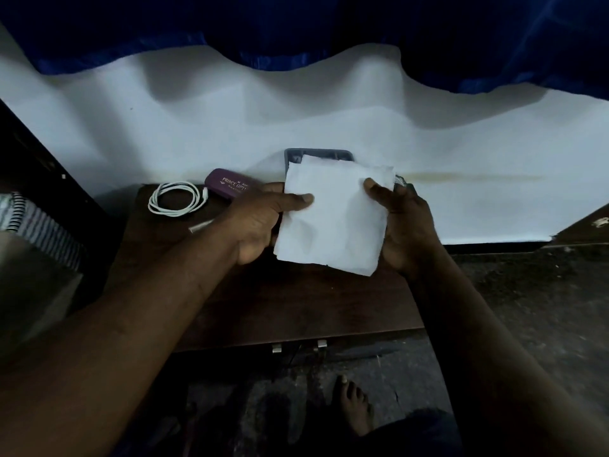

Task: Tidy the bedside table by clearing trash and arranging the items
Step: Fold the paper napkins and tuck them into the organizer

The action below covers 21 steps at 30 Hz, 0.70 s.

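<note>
Left hand [260,222] and right hand [408,225] pinch tissue [333,219]

Dim rm, low light, dk blue curtain [296,28] across top w/ wavy hem, white wall [197,110] below, yellowish streak [474,177] on it, dk wood bedside table [296,308] against wall, dk mottled floor [527,308], striped fabric [43,225] at frame edge

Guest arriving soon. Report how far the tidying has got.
Looks done: cable coiled beside the case at the back of the table. In hand: left hand and right hand hold the paper. Left: probably binning it, plus the dark tray behind, mostly hidden.
</note>
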Available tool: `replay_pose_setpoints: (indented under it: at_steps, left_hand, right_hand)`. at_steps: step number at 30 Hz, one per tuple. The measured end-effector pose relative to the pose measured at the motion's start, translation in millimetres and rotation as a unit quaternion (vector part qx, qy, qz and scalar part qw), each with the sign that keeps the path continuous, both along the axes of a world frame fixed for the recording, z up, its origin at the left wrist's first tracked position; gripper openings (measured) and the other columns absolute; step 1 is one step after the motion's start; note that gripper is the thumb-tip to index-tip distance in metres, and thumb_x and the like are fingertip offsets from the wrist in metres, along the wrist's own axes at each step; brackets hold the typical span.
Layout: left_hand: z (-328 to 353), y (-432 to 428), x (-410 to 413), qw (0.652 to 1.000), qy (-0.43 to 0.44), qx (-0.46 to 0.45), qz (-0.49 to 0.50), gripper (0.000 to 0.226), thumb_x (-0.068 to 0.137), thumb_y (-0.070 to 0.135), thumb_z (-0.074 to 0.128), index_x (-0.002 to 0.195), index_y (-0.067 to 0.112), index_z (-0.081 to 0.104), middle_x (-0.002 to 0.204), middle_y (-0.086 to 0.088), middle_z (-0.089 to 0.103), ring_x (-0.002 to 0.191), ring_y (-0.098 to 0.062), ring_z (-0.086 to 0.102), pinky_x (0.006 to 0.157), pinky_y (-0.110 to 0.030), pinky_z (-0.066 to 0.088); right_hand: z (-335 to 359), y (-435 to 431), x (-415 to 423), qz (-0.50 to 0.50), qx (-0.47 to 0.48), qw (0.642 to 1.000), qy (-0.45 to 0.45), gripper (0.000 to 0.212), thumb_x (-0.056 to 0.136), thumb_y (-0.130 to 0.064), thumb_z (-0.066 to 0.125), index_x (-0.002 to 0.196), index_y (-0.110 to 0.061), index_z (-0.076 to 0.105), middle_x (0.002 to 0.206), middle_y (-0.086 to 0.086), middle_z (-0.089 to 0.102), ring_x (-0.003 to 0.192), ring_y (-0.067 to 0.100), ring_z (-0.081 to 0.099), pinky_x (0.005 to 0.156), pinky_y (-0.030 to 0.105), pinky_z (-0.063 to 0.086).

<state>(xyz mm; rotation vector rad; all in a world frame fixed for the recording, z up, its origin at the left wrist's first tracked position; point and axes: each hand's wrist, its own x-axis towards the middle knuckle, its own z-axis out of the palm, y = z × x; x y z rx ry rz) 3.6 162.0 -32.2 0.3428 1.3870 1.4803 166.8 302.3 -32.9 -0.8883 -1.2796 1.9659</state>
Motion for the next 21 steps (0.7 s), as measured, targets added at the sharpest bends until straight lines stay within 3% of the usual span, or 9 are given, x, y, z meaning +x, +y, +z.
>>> replay_pose_setpoints:
  at_steps: [3, 6, 11, 14, 16, 18, 21]
  left_hand:
    - [2, 3, 3, 0.998, 0.011, 0.013, 0.056, 0.030, 0.090, 0.010, 0.074, 0.120, 0.007, 0.073, 0.110, -0.010, 0.079, 0.099, -0.028, 0.076, 0.082, -0.045, 0.064]
    - [4, 4, 4, 0.997, 0.038, 0.009, 0.068, 0.028, 0.090, 0.005, 0.074, 0.118, 0.007, 0.073, 0.110, -0.011, 0.079, 0.095, -0.028, 0.075, 0.080, -0.043, 0.063]
    - [7, 3, 9, 0.999, 0.051, -0.004, 0.013, 0.065, 0.076, -0.030, 0.057, 0.132, 0.003, 0.064, 0.126, -0.021, 0.071, 0.111, -0.038, 0.069, 0.087, -0.044, 0.059]
    - [8, 4, 12, 0.998, 0.064, -0.011, -0.013, 0.078, 0.071, -0.036, 0.046, 0.134, 0.006, 0.062, 0.132, -0.022, 0.067, 0.121, -0.041, 0.064, 0.098, -0.052, 0.052]
    - [7, 4, 15, 0.997, 0.069, -0.019, -0.017, 0.081, 0.066, -0.037, 0.039, 0.133, 0.003, 0.062, 0.132, -0.026, 0.066, 0.113, -0.040, 0.063, 0.092, -0.052, 0.047]
    - [5, 4, 14, 0.998, 0.051, -0.019, -0.017, 0.077, 0.067, -0.034, 0.038, 0.131, 0.001, 0.063, 0.125, -0.024, 0.069, 0.105, -0.036, 0.064, 0.087, -0.046, 0.048]
    - [7, 5, 12, 1.000, -0.018, 0.004, -0.021, 0.048, 0.086, -0.015, 0.055, 0.128, 0.003, 0.067, 0.121, -0.014, 0.074, 0.103, -0.030, 0.073, 0.085, -0.043, 0.062]
  right_hand:
    - [-6, 0, 1, 0.070, -0.024, 0.997, -0.012, 0.037, 0.097, -0.012, 0.067, 0.133, -0.001, 0.064, 0.131, 0.019, 0.069, 0.122, 0.037, 0.066, 0.103, 0.055, 0.053]
    - [-10, -4, 3, 0.124, -0.031, 0.992, -0.011, 0.043, 0.091, -0.001, 0.069, 0.134, 0.000, 0.063, 0.131, 0.017, 0.069, 0.122, 0.034, 0.067, 0.099, 0.049, 0.057]
    - [-13, 4, 1, 0.023, 0.004, 0.999, -0.027, 0.033, 0.083, 0.005, 0.077, 0.115, 0.000, 0.073, 0.118, 0.018, 0.075, 0.111, 0.040, 0.071, 0.095, 0.058, 0.057]
    - [-14, 6, 2, 0.003, 0.019, 0.999, -0.031, 0.029, 0.080, 0.008, 0.078, 0.101, -0.012, 0.078, 0.115, 0.015, 0.077, 0.107, 0.038, 0.073, 0.094, 0.060, 0.057]
    - [-15, 6, 1, -0.003, 0.029, 0.999, -0.034, 0.029, 0.078, 0.008, 0.079, 0.087, -0.020, 0.081, 0.109, 0.012, 0.079, 0.102, 0.036, 0.075, 0.092, 0.060, 0.058]
    - [-15, 7, 1, -0.005, 0.040, 0.998, -0.040, 0.029, 0.077, 0.007, 0.080, 0.085, -0.021, 0.081, 0.106, 0.010, 0.079, 0.099, 0.034, 0.076, 0.090, 0.060, 0.059]
    - [-16, 8, 1, 0.005, 0.056, 0.997, -0.044, 0.031, 0.077, 0.007, 0.080, 0.102, -0.011, 0.075, 0.109, 0.012, 0.079, 0.101, 0.035, 0.075, 0.090, 0.058, 0.060]
